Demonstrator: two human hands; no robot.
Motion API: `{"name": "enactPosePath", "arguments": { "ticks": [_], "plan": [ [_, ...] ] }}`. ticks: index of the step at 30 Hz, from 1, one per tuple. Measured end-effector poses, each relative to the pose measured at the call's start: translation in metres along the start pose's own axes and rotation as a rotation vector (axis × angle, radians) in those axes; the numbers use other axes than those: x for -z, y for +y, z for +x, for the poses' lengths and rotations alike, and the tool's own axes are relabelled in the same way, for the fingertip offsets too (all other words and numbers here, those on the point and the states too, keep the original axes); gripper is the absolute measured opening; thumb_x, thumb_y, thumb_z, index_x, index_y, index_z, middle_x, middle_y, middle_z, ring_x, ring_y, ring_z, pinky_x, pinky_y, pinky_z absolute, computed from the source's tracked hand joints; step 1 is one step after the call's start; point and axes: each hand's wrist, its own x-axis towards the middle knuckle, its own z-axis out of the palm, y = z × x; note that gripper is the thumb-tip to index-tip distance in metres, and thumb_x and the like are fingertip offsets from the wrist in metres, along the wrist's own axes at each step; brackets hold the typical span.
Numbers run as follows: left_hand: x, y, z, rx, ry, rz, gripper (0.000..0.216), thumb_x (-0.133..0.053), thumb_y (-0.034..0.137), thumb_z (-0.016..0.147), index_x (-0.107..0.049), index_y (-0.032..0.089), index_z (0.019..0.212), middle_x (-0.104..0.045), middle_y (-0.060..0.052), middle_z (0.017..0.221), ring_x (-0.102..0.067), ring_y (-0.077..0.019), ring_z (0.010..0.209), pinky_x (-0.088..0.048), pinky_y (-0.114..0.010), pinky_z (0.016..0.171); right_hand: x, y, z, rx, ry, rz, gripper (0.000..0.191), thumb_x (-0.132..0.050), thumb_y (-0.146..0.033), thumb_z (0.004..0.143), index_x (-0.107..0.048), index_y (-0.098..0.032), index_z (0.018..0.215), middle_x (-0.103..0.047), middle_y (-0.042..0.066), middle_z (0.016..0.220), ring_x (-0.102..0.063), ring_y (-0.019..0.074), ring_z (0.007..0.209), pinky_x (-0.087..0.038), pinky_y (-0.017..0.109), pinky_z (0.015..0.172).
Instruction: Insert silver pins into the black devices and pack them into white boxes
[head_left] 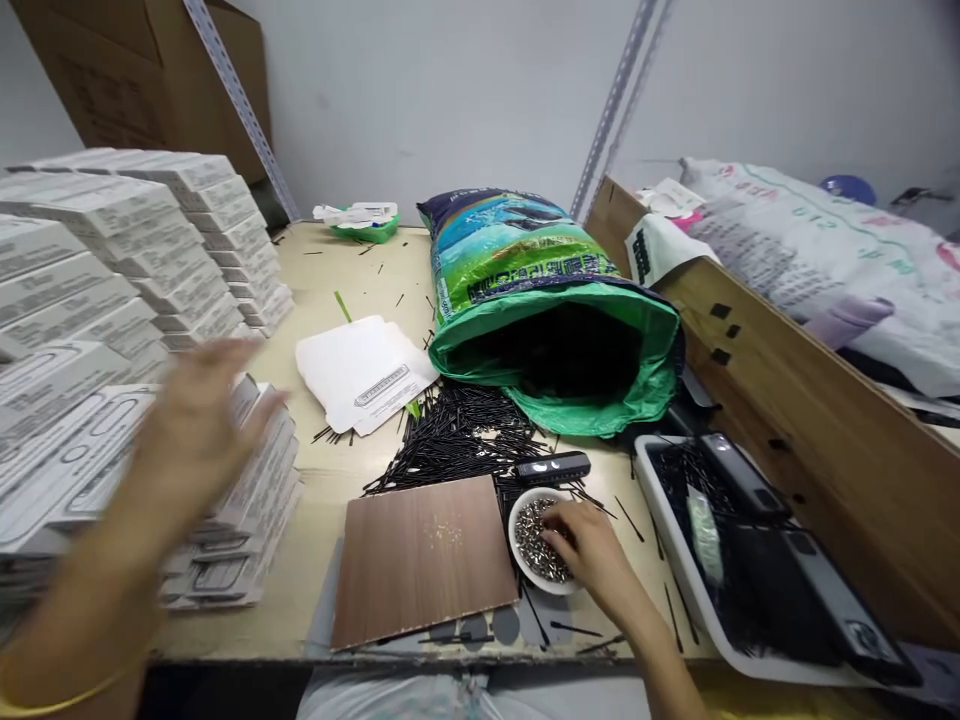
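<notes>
My left hand (199, 430), smeared by motion, is over the white printed boxes (82, 430) at the left, thumb apart from the fingers and nothing visible in it. My right hand (589, 545) reaches into a round white bowl (517, 560) full of small shiny metal pieces (536, 530). Its fingers are curled together with the tips among the pieces; whatever they pinch is hidden. Beside the bowl lies a brown wood-grain board (420, 565) with a few tiny pieces on it. A dark handheld device (553, 467) lies just behind the bowl.
Thin black sticks (457, 430) spill before an open green-lined sack (525, 250). A flattened white carton (360, 375) lies left of it. On the right, a white tray (694, 610) holds dark devices beside a wooden partition (810, 440). At the back sits a green container (367, 232).
</notes>
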Motion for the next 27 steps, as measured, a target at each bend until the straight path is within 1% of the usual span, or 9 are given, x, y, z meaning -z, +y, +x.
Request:
{"name": "enactPosePath", "arguments": {
  "ticks": [2,6,8,11,14,18,20,24,27],
  "plan": [
    [-0.073,0.047,-0.01,-0.152,-0.235,-0.049,0.044,-0.052,0.039,0.086,-0.055,0.015,0.123,-0.054,-0.011,0.122,-0.047,-0.0277,0.118,-0.031,-0.043,0.108,-0.009,-0.001,-0.004,0.033,-0.028,-0.138,0.008,-0.054,-0.013,0.083,-0.06,-0.018,0.079,-0.062,0.003,0.088,-0.052,0.0235,0.087,-0.034,0.041,0.084],
    [-0.214,0.11,-0.028,-0.278,-0.743,-0.097,0.03,-0.055,0.024,0.086,-0.063,0.013,0.112,-0.061,-0.012,0.11,-0.055,-0.0234,0.106,-0.042,-0.035,0.096,-0.019,-0.005,-0.003,0.077,0.006,-0.228,0.011,-0.05,-0.007,0.083,-0.055,-0.016,0.079,-0.058,0.004,0.086,-0.051,0.0223,0.085,-0.033,0.04,0.082],
    [-0.264,0.126,-0.033,-0.301,-0.814,-0.083,0.029,-0.063,0.022,0.079,-0.065,0.011,0.105,-0.06,-0.015,0.106,-0.053,-0.0289,0.106,-0.041,-0.041,0.095,-0.021,-0.004,-0.002,0.094,0.036,-0.243,0.012,-0.048,-0.005,0.082,-0.053,-0.016,0.079,-0.058,0.004,0.085,-0.05,0.0219,0.083,-0.033,0.04,0.081],
    [-0.304,0.135,-0.031,-0.27,-0.883,-0.095,0.031,-0.073,0.016,0.064,-0.066,0.009,0.093,-0.06,-0.016,0.098,-0.052,-0.0337,0.103,-0.042,-0.044,0.09,-0.022,-0.001,-0.002,0.114,0.103,-0.233,0.011,-0.046,-0.007,0.083,-0.052,-0.016,0.08,-0.058,0.003,0.08,-0.05,0.0211,0.079,-0.034,0.039,0.079],
    [-0.306,0.127,-0.024,-0.206,-0.866,-0.179,0.034,-0.074,0.013,0.059,-0.064,0.01,0.091,-0.059,-0.015,0.098,-0.051,-0.0326,0.104,-0.041,-0.043,0.092,-0.021,0.0,-0.004,0.083,0.179,-0.091,0.01,-0.045,-0.012,0.086,-0.053,-0.016,0.08,-0.058,0.003,0.076,-0.052,0.0189,0.074,-0.037,0.036,0.075],
    [-0.266,0.101,-0.025,-0.048,-0.733,-0.358,0.046,-0.072,0.023,0.07,-0.054,0.013,0.11,-0.056,-0.012,0.112,-0.053,-0.0258,0.106,-0.041,-0.04,0.096,-0.018,-0.012,-0.005,-0.1,0.232,0.319,0.012,-0.051,-0.025,0.088,-0.058,-0.016,0.085,-0.062,0.005,0.082,-0.057,0.0163,0.076,-0.043,0.029,0.071],
    [-0.239,0.09,-0.036,0.15,-0.682,-0.607,0.051,-0.07,0.028,0.075,-0.045,0.015,0.118,-0.056,-0.012,0.117,-0.056,-0.0221,0.105,-0.046,-0.036,0.091,-0.02,-0.022,-0.003,-0.156,0.25,0.521,0.016,-0.055,-0.03,0.087,-0.06,-0.015,0.088,-0.064,0.007,0.087,-0.06,0.0171,0.082,-0.046,0.028,0.073],
    [-0.193,0.082,-0.063,0.762,-0.45,-1.308,0.056,-0.075,0.021,0.073,-0.044,0.019,0.12,-0.057,-0.011,0.123,-0.059,-0.022,0.106,-0.052,-0.032,0.083,-0.033,-0.044,0.002,-0.19,0.283,0.745,0.02,-0.062,-0.034,0.083,-0.064,-0.015,0.09,-0.065,0.008,0.09,-0.061,0.0177,0.085,-0.048,0.03,0.078],
    [-0.177,0.08,-0.078,0.993,-0.279,-1.55,0.04,-0.066,0.019,0.082,-0.05,0.018,0.119,-0.059,-0.01,0.123,-0.06,-0.0196,0.104,-0.053,-0.036,0.088,-0.043,-0.06,0.005,-0.186,0.286,0.725,0.019,-0.06,-0.033,0.085,-0.066,-0.016,0.092,-0.065,0.008,0.091,-0.061,0.0181,0.088,-0.047,0.031,0.081]
  ]
}}
